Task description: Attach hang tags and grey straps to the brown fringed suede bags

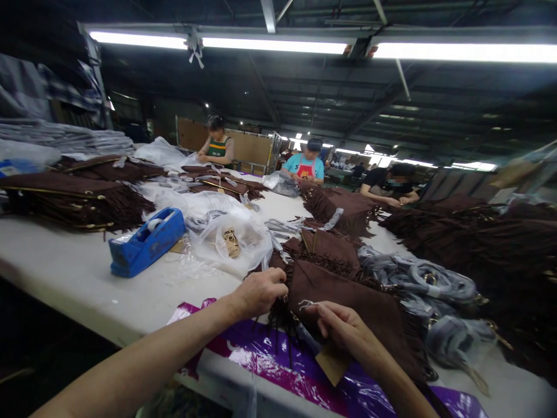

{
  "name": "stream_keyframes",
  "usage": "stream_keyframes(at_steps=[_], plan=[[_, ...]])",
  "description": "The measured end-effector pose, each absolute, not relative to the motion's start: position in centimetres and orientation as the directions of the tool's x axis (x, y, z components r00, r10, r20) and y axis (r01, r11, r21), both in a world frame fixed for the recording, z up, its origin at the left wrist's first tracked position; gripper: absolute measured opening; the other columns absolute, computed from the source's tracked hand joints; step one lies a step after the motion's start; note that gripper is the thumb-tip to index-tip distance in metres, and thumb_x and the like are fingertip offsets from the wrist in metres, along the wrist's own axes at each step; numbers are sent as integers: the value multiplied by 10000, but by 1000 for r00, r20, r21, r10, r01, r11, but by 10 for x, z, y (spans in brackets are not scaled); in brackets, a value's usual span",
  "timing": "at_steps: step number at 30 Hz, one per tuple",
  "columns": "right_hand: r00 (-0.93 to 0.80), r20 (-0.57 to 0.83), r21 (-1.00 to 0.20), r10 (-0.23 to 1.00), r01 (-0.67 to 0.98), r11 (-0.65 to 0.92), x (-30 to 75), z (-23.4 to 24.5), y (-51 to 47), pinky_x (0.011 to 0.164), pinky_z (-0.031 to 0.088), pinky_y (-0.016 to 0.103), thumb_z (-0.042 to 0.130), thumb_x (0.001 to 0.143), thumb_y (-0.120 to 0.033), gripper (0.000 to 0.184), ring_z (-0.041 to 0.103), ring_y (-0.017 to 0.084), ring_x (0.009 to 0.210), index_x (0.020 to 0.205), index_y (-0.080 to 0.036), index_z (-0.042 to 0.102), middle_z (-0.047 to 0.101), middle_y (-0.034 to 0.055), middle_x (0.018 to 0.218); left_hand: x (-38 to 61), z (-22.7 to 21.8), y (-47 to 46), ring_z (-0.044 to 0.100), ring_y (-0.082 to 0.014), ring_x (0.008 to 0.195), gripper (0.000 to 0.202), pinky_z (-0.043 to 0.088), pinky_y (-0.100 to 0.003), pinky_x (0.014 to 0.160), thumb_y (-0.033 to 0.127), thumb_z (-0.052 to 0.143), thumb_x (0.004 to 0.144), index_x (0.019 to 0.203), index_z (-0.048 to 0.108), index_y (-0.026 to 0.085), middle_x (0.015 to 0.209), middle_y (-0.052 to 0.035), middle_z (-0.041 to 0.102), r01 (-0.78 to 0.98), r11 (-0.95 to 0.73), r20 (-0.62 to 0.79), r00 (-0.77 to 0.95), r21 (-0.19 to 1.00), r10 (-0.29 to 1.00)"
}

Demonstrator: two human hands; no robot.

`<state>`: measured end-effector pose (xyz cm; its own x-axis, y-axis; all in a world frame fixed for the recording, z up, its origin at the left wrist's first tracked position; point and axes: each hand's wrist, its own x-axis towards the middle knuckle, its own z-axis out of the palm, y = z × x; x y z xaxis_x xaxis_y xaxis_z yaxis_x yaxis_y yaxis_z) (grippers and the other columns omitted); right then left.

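Observation:
A dark brown fringed bag [348, 290] lies in front of me on a purple plastic sheet [270, 360]. My left hand [263, 290] is closed at the bag's left edge, near the fringe. What its fingers pinch there is hidden. Between thumb and fingertips, my right hand [342, 328] pinches a thin white string [306, 303] over the bag's front. A tan cardboard tag [333, 363] hangs just below that hand. Beyond my left hand, a clear plastic bag [248, 238] holds several tan tags with strings.
A blue tape dispenser [148, 241] stands left on the white table [78, 255]. Brown fringed bags are stacked at left [73, 200] and right [478, 249]. Plastic-wrapped grey straps [426, 281] lie right of my bag. Several people work across the table.

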<state>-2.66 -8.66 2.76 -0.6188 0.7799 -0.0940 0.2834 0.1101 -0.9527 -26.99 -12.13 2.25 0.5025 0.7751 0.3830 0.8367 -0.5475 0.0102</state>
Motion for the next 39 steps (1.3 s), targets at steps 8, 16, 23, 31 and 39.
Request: stream_keyframes(at_steps=[8, 16, 23, 31, 39], plan=[[-598, 40, -937, 801, 256, 237, -41, 37, -76, 510, 331, 239, 603, 803, -558, 426, 451, 117, 564, 944, -174, 723, 598, -1, 671, -268, 27, -116, 509, -211, 879, 64, 467, -324, 759, 211, 584, 800, 846, 570, 169, 1061, -89, 543, 771, -625, 283, 631, -125, 722], [-622, 40, -924, 782, 275, 266, -46, 21, -76, 760, 485, 323, 681, 758, -415, 306, 649, 226, 830, 972, -209, 753, 740, 51, 888, -271, 11, -111, 566, -191, 916, 91, 448, -264, 700, 165, 521, 879, 865, 609, 181, 1057, -44, 620, 828, -560, 231, 541, 18, 808], [-700, 286, -606, 654, 397, 689, -45, 21, -70, 696, 454, 283, 597, 848, -256, 146, 629, 192, 743, 797, -253, 734, 686, 27, 796, -273, 10, -108, 580, -152, 868, 179, 428, -215, 686, 99, 529, 852, 926, 650, 207, 947, -18, 621, 790, -563, 276, 500, 244, 821], [-578, 218, -812, 786, 339, 475, -54, 21, -82, 542, 420, 246, 590, 866, -384, 212, 545, 143, 567, 743, -216, 629, 607, -19, 629, -275, 6, -100, 535, -139, 823, 166, 437, -220, 746, 33, 489, 813, 821, 591, 164, 869, -34, 563, 591, -639, 346, 540, 493, 767], [-580, 339, -737, 741, 325, 592, -69, 27, -82, 723, 486, 283, 610, 853, -335, 146, 650, 208, 786, 879, -239, 717, 723, 31, 856, -276, 8, -102, 527, -146, 829, 142, 442, -241, 766, 82, 470, 864, 841, 592, 150, 853, -46, 561, 495, -626, 399, 492, 603, 774]])
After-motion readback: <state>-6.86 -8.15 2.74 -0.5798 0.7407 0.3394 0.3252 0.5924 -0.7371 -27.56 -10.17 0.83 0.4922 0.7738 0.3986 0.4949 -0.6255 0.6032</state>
